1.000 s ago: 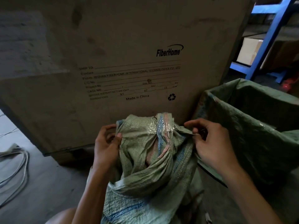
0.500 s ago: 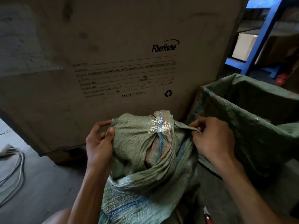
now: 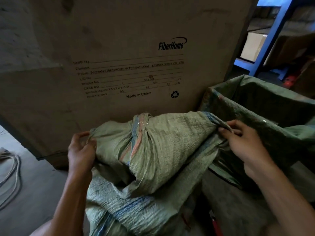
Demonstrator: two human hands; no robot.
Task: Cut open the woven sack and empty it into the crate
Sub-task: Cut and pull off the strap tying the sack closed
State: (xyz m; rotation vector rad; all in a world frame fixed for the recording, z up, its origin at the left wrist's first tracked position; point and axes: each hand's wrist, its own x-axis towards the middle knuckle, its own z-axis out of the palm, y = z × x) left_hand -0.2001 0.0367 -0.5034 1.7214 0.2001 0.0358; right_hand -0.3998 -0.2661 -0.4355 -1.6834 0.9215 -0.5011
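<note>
A green woven sack (image 3: 158, 150) with blue and pink stripes stands in front of me, its top folded and stretched sideways. My left hand (image 3: 81, 150) pinches the sack's left top corner. My right hand (image 3: 242, 142) grips the right top edge, close to the crate. The crate (image 3: 255, 106) on the right is lined with another green woven sack and stands open. The contents of the sack are hidden.
A large FiberHome cardboard box (image 3: 127, 57) stands directly behind the sack. Grey cables (image 3: 10, 171) lie coiled on the floor at the left. Blue shelving (image 3: 272, 36) with boxes rises at the back right. A small red-handled object (image 3: 216, 225) lies low between sack and crate.
Both hands have moved apart, pulling the sack's bunched top out wide. The right hand has carried its edge toward the crate.
</note>
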